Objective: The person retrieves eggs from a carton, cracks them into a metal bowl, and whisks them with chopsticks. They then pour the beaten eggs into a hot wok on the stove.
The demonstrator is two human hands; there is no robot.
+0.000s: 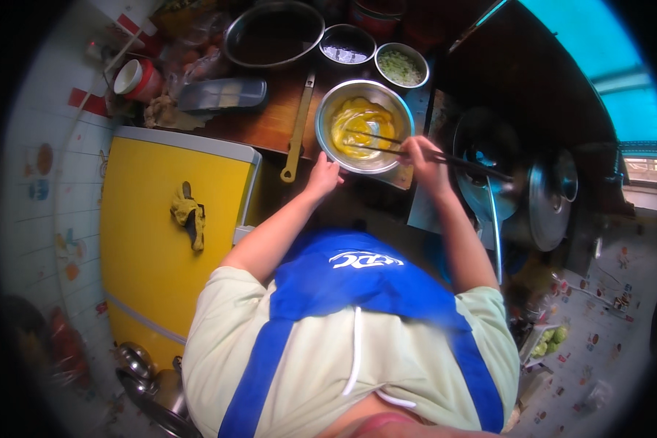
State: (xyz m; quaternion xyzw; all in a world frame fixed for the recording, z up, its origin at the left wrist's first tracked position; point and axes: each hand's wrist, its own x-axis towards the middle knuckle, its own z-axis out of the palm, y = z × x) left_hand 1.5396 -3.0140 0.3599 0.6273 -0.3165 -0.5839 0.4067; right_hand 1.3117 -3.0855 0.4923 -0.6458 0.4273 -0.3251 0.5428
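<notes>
A round metal bowl (pixel 399 107) sits at the front edge of the wooden counter, with yellow beaten egg (pixel 356 123) inside. My left hand (pixel 325 176) holds the bowl by its near-left rim, thumb up along the side. Between the fingers of my right hand (pixel 426 161) is a pair of long dark chopsticks (pixel 462 160). Their tips, spread apart, are in the egg, and the thick ends point right toward the stove. Just left of the bowl lies a long flat tool (pixel 297 137) with a hole in its end, overhanging the counter edge.
Behind the bowl stand a bowl of chopped scallions (pixel 399 67), a smaller bowl with dark contents (pixel 347 41) and a wide metal basin (pixel 274 33). A lidded plastic box (pixel 224 94) lies left. A wok (pixel 484 169) and metal lid (pixel 547 208) are right. A yellow refrigerator (pixel 164 241) flanks my left.
</notes>
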